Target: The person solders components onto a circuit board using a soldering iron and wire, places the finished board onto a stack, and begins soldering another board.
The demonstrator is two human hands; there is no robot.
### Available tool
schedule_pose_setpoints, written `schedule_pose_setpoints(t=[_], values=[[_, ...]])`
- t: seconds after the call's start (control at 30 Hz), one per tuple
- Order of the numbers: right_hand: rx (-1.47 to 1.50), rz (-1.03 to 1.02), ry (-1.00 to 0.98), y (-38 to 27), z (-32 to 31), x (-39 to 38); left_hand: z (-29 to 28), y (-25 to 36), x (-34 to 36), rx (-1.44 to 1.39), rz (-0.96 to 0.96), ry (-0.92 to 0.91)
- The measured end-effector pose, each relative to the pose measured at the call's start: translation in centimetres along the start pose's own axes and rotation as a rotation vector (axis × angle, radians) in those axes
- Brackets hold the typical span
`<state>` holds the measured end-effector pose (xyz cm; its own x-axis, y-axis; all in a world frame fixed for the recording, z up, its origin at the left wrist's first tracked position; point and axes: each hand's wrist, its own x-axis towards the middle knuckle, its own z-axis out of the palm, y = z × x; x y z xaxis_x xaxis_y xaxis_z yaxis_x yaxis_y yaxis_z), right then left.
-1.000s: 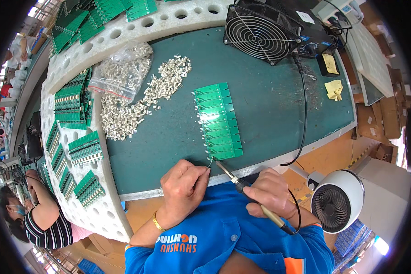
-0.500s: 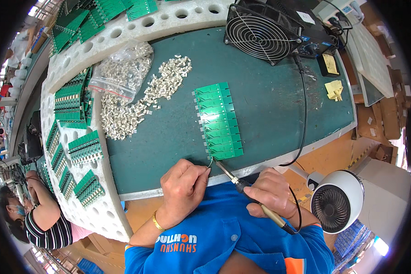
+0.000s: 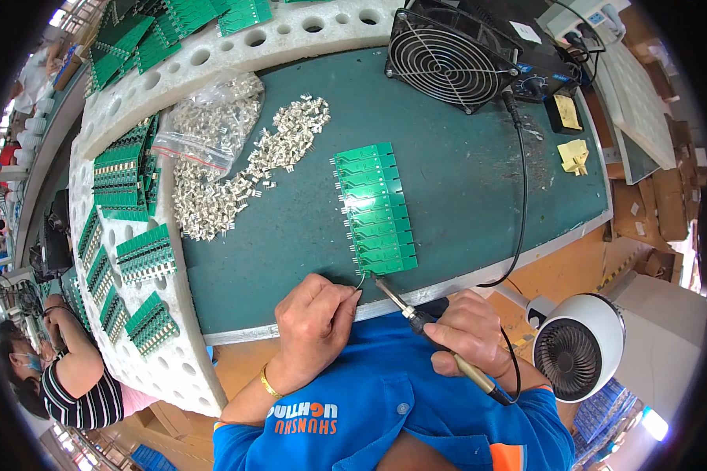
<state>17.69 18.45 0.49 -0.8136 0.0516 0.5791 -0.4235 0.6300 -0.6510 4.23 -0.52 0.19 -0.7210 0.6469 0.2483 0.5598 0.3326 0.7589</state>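
A green circuit board panel point(image 3: 375, 208) lies on the teal mat, with small white connectors along its left edge. My right hand point(image 3: 470, 334) grips a soldering iron point(image 3: 395, 298) like a pen, its tip at the panel's near edge. Pinched between thumb and fingers of my left hand point(image 3: 316, 326) is a thin solder wire point(image 3: 360, 281), which reaches up to the panel's near left corner, just left of the iron tip. Whether wire and tip touch is too small to tell.
Loose connectors point(image 3: 208, 208) and a plastic bag of them point(image 3: 216, 118) lie left of the panel. White foam point(image 3: 200, 365) bears several boards. A black fan point(image 3: 452, 63) stands far right, near a yellow sponge point(image 3: 575, 157). The iron's cable point(image 3: 524, 196) crosses the mat. Another person sits at left.
My right hand and the soldering iron have shifted very slightly right, its tip a little along the panel's near edge. My left hand stays almost where it was, still pinching the solder wire.
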Motion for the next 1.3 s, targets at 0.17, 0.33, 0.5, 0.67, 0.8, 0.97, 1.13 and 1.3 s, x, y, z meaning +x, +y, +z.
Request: schedule_pose_setpoints(t=[0.17, 0.33, 0.5, 0.67, 0.8, 0.97, 1.13, 1.3], values=[[0.024, -0.001, 0.017, 0.16, 0.1, 0.19, 0.03, -0.02, 0.06, 0.006, -0.009, -0.005], [0.041, -0.004, -0.015, 0.12, 0.1, 0.18, 0.02, -0.04, -0.01, 0.006, -0.004, -0.013], [0.042, -0.011, -0.026, 0.09, 0.09, 0.35, 0.03, -0.02, -0.03, 0.007, -0.006, -0.011], [-0.005, -0.032, -0.027, -0.02, 0.27, 0.41, 0.06, 0.02, 0.02, -0.002, -0.009, -0.01], [-0.016, -0.034, -0.024, 0.02, 0.33, 0.35, 0.01, 0.01, -0.01, -0.004, -0.009, -0.01], [-0.008, -0.036, 0.006, 0.15, 0.29, 0.18, -0.01, 0.11, 0.02, -0.026, -0.045, -0.012], [0.016, -0.013, 0.067, 0.29, 0.39, 0.03, -0.01, 0.11, 0.04, -0.018, -0.028, 0.015], [0.03, 0.003, 0.054, 0.54, 0.47, -0.1, -0.03, 0.14, 0.08, -0.028, -0.033, 0.025]])
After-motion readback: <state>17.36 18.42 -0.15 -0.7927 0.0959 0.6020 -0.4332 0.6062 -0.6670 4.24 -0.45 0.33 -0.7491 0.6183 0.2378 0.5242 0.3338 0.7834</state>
